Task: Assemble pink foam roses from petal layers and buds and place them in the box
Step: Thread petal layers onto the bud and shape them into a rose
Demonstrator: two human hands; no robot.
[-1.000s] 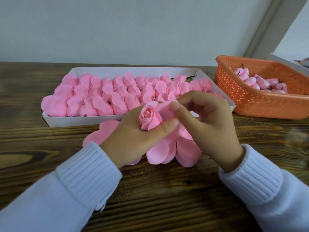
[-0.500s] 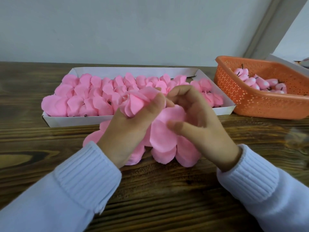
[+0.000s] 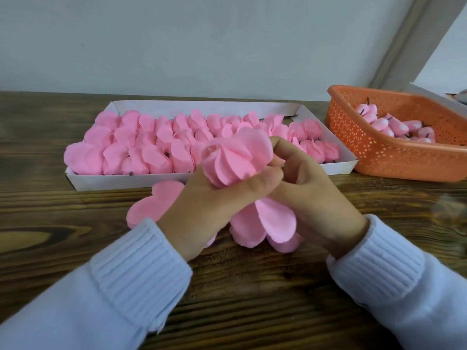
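I hold one rose with both my hands, up in the air just in front of the box. My left hand is wrapped round its lower part from below, and the thumb lies across it. My right hand has its fingers curled in at the back of the rose, where the petals come together, and it pinches there. I cannot see what is under those fingertips. I think the rose is very light and soft, like a sponge. It will squash if I squeeze hard, and the thin petal edges look like they could bend or tear. So I think the best place to hold it is low down at the bunched end, with a gentle grip, and not by the wide outer petals. Foam is not slippery, I think, so a soft hold should be enough. Loose petal layers lie flat on the worktop under my hands. They look floppy, so I would lift them from the middle. The box is packed with finished roses pressed side by side. The orange basket to my right has buds in it, with little dark stems poking out.
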